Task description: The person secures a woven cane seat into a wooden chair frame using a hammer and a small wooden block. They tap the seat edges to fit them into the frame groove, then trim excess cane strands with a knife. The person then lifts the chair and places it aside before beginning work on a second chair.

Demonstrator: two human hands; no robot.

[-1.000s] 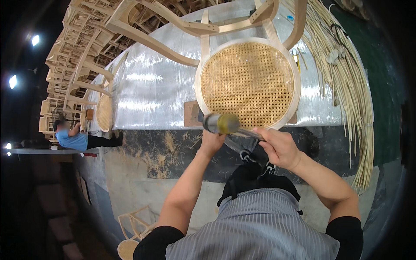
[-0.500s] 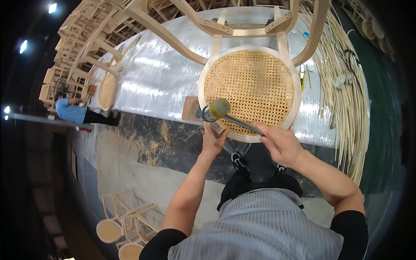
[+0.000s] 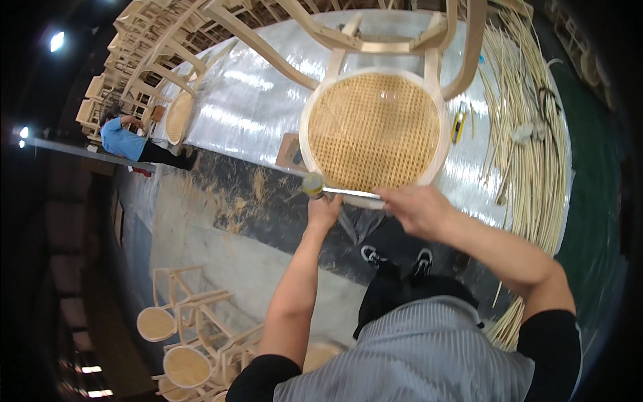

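A wooden chair with a round woven cane seat (image 3: 375, 130) lies in front of me, its pale rim toward my body. My right hand (image 3: 418, 209) is closed round the metal handle of a mallet (image 3: 313, 185), whose yellowish head is at the near left of the seat rim. Just below that head, my left hand (image 3: 324, 212) is closed at the rim. The mallet hides what its fingers grip now; half a second ago a small wooden block showed there.
Long cane strips (image 3: 536, 161) lie along the right of the film-covered table (image 3: 234, 114), near a yellow utility knife (image 3: 459, 124). A brown block (image 3: 289, 149) is left of the seat. Chairs (image 3: 191, 335) stand behind me at left. A person (image 3: 127, 141) works at far left.
The mallet head has moved left and down from over the seat to the rim by my left hand. My right hand has shifted slightly left, and the view has tilted.
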